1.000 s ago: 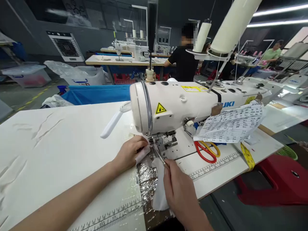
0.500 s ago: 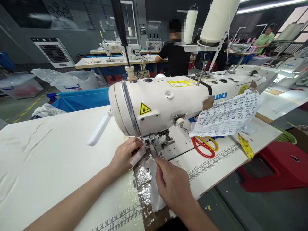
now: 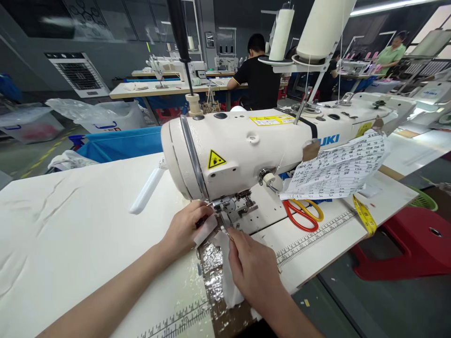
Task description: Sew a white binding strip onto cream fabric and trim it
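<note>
A white sewing machine (image 3: 253, 145) stands on a white table (image 3: 81, 220). My left hand (image 3: 185, 228) is closed on a small white fabric strip (image 3: 205, 230) just left of the presser foot (image 3: 225, 211). My right hand (image 3: 252, 267) lies on a larger white fabric piece (image 3: 229, 277), its fingers pinched on a thin metal tool whose tip points at the presser foot. The fabric lies over a foil-covered patch (image 3: 211, 263) of the table.
Red and yellow scissors (image 3: 303, 213) lie right of the needle, under a printed paper sheet (image 3: 338, 166) taped to the machine. A yellow tape measure (image 3: 364, 218) hangs at the table edge. A red stool (image 3: 405, 244) stands on the right. A person in black (image 3: 260, 75) sits behind.
My right hand has slid forward along the fabric toward the presser foot. The view has shifted closer to the machine. My left hand keeps its hold.
</note>
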A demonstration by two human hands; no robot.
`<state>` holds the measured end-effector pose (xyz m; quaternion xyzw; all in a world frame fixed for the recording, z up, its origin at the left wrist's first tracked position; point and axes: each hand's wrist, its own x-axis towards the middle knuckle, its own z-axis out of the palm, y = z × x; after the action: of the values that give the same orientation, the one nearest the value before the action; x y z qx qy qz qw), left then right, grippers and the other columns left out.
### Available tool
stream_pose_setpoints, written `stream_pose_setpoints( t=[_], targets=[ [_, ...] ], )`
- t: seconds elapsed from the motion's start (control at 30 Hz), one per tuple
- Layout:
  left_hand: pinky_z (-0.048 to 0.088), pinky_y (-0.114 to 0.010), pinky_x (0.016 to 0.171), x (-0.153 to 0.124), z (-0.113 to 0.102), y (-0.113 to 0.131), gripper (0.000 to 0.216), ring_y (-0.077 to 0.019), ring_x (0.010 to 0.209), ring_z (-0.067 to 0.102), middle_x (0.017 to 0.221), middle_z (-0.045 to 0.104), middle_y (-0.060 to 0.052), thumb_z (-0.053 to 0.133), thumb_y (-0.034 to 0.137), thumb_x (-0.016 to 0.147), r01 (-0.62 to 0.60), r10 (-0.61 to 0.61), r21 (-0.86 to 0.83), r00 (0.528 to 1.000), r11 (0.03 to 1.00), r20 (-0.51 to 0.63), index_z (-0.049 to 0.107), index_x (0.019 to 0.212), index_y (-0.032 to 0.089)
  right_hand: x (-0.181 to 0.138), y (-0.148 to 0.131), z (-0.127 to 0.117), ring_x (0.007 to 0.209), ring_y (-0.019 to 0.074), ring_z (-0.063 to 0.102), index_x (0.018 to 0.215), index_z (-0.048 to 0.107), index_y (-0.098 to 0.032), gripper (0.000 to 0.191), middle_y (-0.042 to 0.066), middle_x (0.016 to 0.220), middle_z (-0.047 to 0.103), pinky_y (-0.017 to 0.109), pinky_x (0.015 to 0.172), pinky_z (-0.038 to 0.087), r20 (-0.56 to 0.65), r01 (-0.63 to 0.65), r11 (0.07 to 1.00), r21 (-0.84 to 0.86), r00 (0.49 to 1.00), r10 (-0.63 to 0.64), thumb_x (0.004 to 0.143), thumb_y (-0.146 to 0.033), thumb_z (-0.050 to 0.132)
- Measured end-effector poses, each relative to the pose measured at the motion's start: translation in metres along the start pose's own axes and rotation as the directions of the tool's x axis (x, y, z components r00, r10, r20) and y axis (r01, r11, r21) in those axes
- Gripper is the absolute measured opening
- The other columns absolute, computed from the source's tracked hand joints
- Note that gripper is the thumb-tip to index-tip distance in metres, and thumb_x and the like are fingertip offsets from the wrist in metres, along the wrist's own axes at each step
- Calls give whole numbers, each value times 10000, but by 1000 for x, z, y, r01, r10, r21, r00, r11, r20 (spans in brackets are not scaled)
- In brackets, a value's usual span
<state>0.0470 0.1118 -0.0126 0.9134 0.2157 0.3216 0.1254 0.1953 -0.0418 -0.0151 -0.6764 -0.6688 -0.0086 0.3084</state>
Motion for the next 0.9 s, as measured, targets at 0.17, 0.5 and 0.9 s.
stream_pose_setpoints(
  t=[0.17, 0.5, 0.9],
  targets=[
    [477, -237, 601, 0, 2, -3, 143, -159, 742, 632, 834, 657, -32, 498, 261, 953, -12, 11, 46, 1000, 999, 20, 617, 921, 188, 0, -1, -1, 687, 206, 715, 1238, 610, -124, 346, 68, 895, 748, 293, 521, 434, 11, 17, 1000, -23, 1000, -16, 985, -163, 377],
    [502, -260, 623, 2, -1, -3, 253, -168, 730, 645, 816, 690, -29, 485, 371, 956, 176, -169, -84, 983, 981, 76, 618, 824, 201, 0, -1, -1, 720, 191, 723, 1191, 614, -130, 327, 75, 905, 759, 267, 544, 439, -12, -4, 1000, 1, 1000, 5, 971, -154, 373],
    [552, -296, 672, 0, -10, 10, 206, -190, 839, 631, 958, 674, -92, 442, 172, 984, -210, 197, 130, 975, 969, 106, 638, 925, 150, -7, -4, -3, 662, 217, 726, 1150, 609, -101, 307, 94, 842, 757, 279, 515, 466, -42, 6, 997, -77, 999, -9, 948, -130, 380]
  ],
)
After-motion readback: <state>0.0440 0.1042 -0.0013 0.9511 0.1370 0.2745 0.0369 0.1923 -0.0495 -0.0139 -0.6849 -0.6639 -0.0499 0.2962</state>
